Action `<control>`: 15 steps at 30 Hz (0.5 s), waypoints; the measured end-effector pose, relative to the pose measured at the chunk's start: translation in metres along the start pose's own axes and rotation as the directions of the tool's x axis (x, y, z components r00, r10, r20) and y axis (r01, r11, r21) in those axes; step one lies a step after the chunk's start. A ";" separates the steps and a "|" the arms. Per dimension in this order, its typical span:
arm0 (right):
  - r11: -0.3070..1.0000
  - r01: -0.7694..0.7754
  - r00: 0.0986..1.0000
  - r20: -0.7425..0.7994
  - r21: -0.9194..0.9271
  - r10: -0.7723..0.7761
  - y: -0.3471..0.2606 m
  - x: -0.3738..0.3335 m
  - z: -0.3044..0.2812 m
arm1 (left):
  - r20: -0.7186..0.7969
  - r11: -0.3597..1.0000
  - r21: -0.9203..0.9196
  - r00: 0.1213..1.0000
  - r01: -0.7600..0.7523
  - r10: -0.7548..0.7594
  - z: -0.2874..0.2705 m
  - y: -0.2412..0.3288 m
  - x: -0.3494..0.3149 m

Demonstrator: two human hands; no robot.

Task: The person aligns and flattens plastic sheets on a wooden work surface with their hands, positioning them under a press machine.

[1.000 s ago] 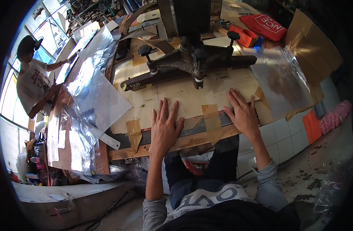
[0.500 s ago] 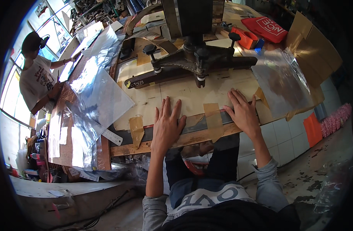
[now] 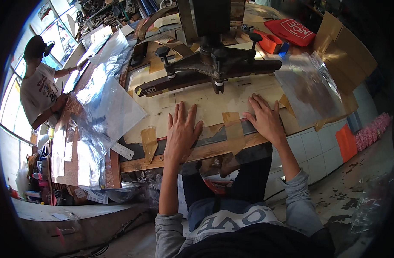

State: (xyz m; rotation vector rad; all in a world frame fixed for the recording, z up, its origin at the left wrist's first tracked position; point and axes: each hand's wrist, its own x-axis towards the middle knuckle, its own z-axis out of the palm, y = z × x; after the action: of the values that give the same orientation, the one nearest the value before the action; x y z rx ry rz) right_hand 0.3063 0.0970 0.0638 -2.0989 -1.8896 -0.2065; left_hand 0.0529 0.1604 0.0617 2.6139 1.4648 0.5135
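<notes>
My left hand [image 3: 181, 131] lies flat with fingers spread on a pale board [image 3: 158, 112] at the table's front. To its right, my right hand [image 3: 266, 121] rests the same way, fingers stretched forward. A see-through film seems to lie under both hands, with a faint edge hanging past the wooden table edge [image 3: 197, 155]; its full outline is hard to make out. Just beyond my fingertips, a dark metal press bar [image 3: 244, 70] hangs from a bracket with black knobs. Strips of brown tape [image 3: 234, 132] hold down the board's near side.
Clear plastic sheets [image 3: 115, 105] and a steel ruler [image 3: 121, 150] lie on the left. More clear film [image 3: 306, 92], a cardboard box [image 3: 349, 56], an orange tape dispenser [image 3: 267, 41] and a red bag [image 3: 290, 32] are at right. A person [image 3: 40, 86] stands far left.
The whole view has shifted slightly left. Both hands stay flat on the board in nearly the same places, and the press bar looks unchanged.
</notes>
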 end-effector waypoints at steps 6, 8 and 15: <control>0.999 0.026 1.000 -0.013 0.020 -0.026 0.002 0.004 0.005 | -0.034 0.999 -0.015 0.999 -0.033 0.032 0.005 -0.003 0.004; 0.999 0.041 0.999 -0.022 0.028 -0.040 0.002 0.005 0.005 | -0.037 0.999 -0.009 0.999 -0.032 0.032 0.005 -0.003 0.004; 0.998 0.064 0.997 0.042 -0.026 -0.063 0.002 -0.001 0.000 | -0.008 1.000 -0.008 1.000 -0.028 0.028 0.000 0.002 -0.003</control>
State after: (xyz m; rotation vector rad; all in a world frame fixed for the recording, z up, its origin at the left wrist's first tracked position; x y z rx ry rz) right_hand 0.3087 0.0963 0.0634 -2.0780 -1.9896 -0.2065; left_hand 0.0530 0.1575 0.0612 2.6331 1.4270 0.5326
